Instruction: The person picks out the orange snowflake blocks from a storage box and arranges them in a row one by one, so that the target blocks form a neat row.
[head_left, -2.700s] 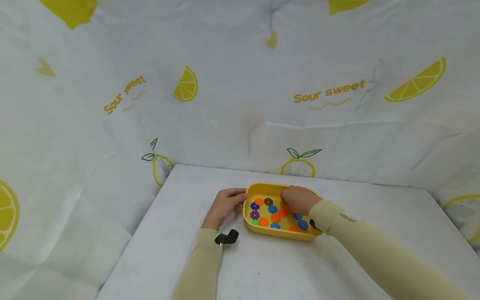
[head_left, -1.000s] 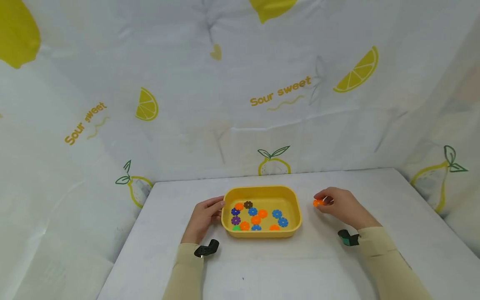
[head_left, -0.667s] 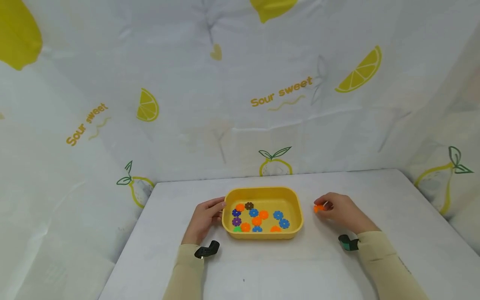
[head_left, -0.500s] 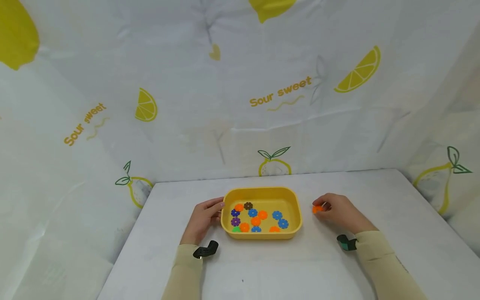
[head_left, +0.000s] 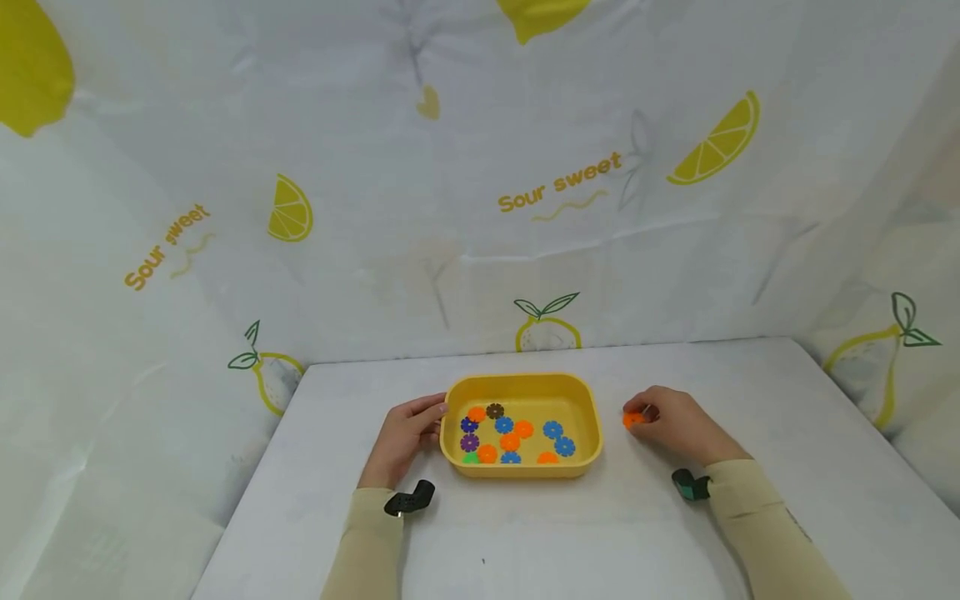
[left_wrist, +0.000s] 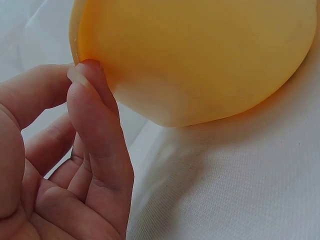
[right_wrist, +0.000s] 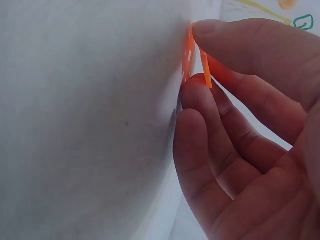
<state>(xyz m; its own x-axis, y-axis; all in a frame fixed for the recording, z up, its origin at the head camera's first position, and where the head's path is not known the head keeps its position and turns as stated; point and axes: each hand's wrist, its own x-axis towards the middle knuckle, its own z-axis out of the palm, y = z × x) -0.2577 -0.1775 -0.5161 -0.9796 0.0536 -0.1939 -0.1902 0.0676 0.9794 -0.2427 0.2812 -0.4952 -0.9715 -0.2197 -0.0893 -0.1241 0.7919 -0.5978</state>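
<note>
A yellow plastic tray sits on the white table with several flower-shaped snowflake discs inside, among them an orange disc, a blue disc, a brown disc and a purple disc. At its left end my left hand pinches the rim between thumb and finger; the left wrist view shows the tray wall from outside. Right of the tray, my right hand pinches an orange snowflake disc at the table surface. In the right wrist view a second orange piece stands angled against it.
A white cloth printed with lemons hangs behind and at both sides of the table. A black wrist strap piece shows at the left wrist, and another strap piece at the right.
My right hand has come out of the tray with the orange disc, moved right and lowered to the table. The left hand keeps its hold on the rim. The head view has shifted.
</note>
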